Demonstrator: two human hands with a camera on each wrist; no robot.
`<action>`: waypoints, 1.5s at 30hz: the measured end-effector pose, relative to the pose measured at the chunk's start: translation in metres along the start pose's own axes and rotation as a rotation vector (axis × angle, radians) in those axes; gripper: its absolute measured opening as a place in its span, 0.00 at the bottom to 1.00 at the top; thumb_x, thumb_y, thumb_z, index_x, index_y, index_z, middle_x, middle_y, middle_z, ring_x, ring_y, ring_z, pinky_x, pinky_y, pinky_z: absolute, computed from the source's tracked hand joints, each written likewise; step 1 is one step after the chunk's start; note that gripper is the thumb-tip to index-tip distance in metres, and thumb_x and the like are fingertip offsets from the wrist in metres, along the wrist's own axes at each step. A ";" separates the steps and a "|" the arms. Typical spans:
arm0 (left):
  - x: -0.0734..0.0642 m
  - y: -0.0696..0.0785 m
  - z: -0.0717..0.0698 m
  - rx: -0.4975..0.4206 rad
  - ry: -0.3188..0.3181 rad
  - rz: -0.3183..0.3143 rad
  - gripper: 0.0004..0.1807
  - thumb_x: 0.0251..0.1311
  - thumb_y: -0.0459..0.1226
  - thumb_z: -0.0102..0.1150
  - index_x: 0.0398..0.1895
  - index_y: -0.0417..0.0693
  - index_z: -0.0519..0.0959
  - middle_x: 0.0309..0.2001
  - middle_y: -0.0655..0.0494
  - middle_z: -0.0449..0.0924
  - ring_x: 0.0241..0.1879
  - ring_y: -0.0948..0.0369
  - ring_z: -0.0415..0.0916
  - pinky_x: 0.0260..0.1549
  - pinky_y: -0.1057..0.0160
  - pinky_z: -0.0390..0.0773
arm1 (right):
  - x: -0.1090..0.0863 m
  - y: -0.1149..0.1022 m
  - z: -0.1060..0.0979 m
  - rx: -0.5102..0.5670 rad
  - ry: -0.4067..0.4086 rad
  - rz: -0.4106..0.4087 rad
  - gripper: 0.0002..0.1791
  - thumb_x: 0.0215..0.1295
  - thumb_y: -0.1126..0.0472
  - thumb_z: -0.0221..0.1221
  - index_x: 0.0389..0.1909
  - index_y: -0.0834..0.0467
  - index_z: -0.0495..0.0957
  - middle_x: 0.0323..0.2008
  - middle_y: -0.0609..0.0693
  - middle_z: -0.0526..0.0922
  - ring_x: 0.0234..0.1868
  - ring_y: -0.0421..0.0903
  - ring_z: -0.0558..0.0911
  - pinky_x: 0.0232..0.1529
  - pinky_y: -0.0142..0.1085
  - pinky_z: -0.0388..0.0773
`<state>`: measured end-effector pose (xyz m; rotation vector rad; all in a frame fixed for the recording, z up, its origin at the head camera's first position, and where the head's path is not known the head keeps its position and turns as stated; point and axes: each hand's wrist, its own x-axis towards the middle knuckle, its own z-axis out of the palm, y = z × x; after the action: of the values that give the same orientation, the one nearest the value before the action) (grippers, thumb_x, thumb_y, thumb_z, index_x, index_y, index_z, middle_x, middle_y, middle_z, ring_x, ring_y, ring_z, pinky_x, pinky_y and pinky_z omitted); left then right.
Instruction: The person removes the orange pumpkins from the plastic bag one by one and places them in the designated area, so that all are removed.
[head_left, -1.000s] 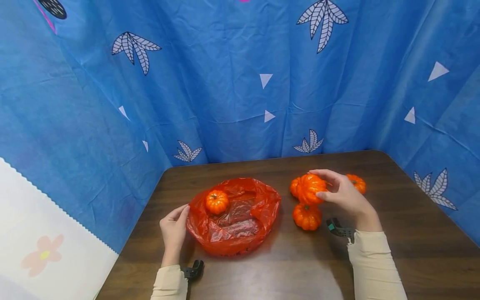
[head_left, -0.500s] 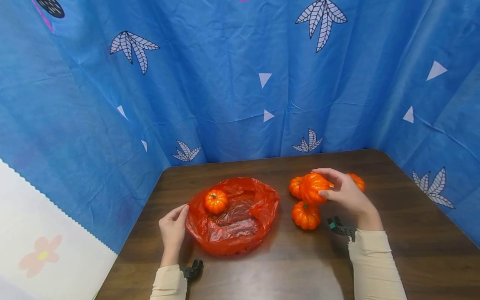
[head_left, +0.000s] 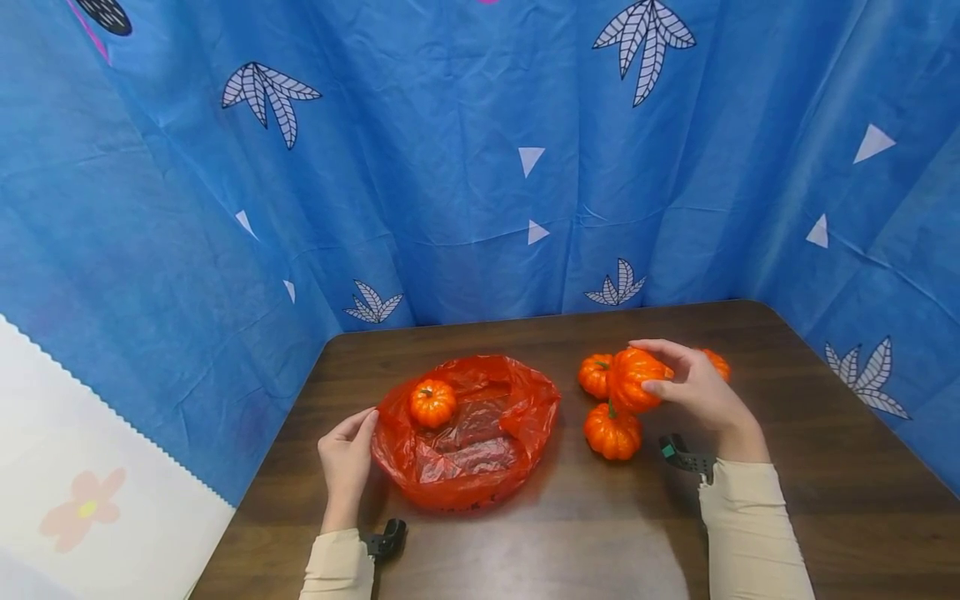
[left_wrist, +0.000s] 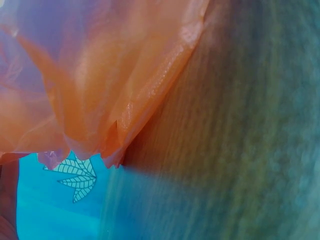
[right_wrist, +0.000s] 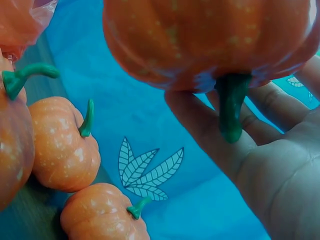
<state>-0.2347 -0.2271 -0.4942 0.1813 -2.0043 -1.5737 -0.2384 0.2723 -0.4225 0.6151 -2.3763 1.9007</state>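
My left hand (head_left: 346, 458) pinches the left rim of a red plastic bag (head_left: 480, 492), which lies spread with its mouth facing up. One small orange pumpkin (head_left: 432, 403) sits inside, toward the back left. On the right, my right hand (head_left: 701, 392) grips another pumpkin (head_left: 636, 379) between thumb and fingers, raised among the others. Its green stem (right_wrist: 232, 107) points toward the palm in the right wrist view. Crinkled bag plastic (left_wrist: 100, 75) fills much of the left wrist view.
Around the held pumpkin stand a front pumpkin (head_left: 612, 432), a back pumpkin (head_left: 592, 377) and one at the right (head_left: 716, 365), partly hidden by my hand. The brown wooden table (head_left: 555, 550) ends at a blue patterned curtain (head_left: 465, 183).
My right hand has shifted slightly right with the pumpkin, uncovering more of the back pumpkin. The left hand and the bag stay in place.
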 end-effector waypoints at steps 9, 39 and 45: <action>-0.001 0.002 -0.001 0.022 -0.008 -0.008 0.15 0.63 0.43 0.67 0.43 0.40 0.88 0.43 0.39 0.88 0.32 0.75 0.84 0.34 0.75 0.84 | -0.001 0.005 -0.006 0.047 0.012 -0.026 0.29 0.67 0.71 0.59 0.68 0.62 0.65 0.56 0.43 0.78 0.49 0.41 0.82 0.45 0.34 0.86; 0.001 0.002 0.001 -0.014 -0.019 0.001 0.15 0.62 0.42 0.68 0.42 0.39 0.88 0.30 0.81 0.85 0.31 0.73 0.85 0.34 0.74 0.84 | -0.013 0.013 -0.025 -0.237 -0.006 0.173 0.38 0.63 0.55 0.67 0.72 0.56 0.65 0.66 0.56 0.70 0.62 0.52 0.71 0.47 0.31 0.83; -0.001 0.003 0.000 -0.008 -0.026 -0.019 0.16 0.62 0.44 0.68 0.43 0.41 0.88 0.34 0.72 0.88 0.32 0.72 0.85 0.34 0.73 0.84 | -0.015 0.016 -0.028 -0.226 -0.039 0.261 0.40 0.62 0.52 0.68 0.71 0.57 0.61 0.68 0.66 0.66 0.62 0.63 0.70 0.45 0.36 0.85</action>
<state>-0.2335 -0.2257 -0.4917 0.1778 -2.0216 -1.6027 -0.2358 0.3059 -0.4349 0.3427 -2.7616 1.6769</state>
